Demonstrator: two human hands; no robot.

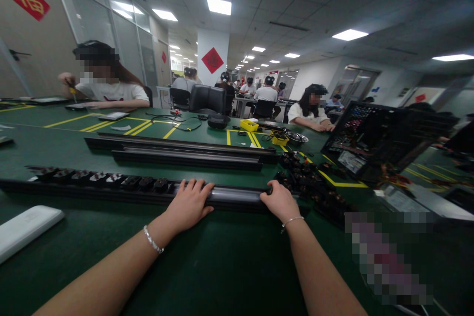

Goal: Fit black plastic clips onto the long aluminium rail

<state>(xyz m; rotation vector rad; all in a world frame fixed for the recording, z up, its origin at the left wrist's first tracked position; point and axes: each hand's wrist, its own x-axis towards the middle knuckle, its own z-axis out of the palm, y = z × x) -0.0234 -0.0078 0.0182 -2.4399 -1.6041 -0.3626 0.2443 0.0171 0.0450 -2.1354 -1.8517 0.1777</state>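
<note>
On the green table (229, 266), long black rail (148, 190) lying crosswise in front of the person, running from far left to about centre-right. Left half of rail already filled with a row of black socket modules (107, 179) (roughly eight or nine, hard to count at this size); right half bare, showing an open glossy channel. So about half populated, rest apparently still to fill, judging from layout only.

Left hand (188, 205) laid flat over the bare stretch, fingers (198, 188) spread and draped across the top edge, pressing rather than gripping. Right hand (280, 201) at the rail's right end, fingers curled closed around that end; what exactly is pinched, if anything, cannot tell. Bracelets on both wrists.

Just right of the rail end, loose heap of black modules (314, 190) (supply pile, looks far from used up). Behind the rail, two more black rails (185, 154) stacked parallel, no modules visible in them. Further right, black open-frame case (374, 140) tilted on the table. Near left edge, white flat slab (25, 227). Yellow tray (249, 125) and a cable (174, 121) farther back. Across the table, other seated people (107, 86) at their own work, hands well apart from this rail.
</note>
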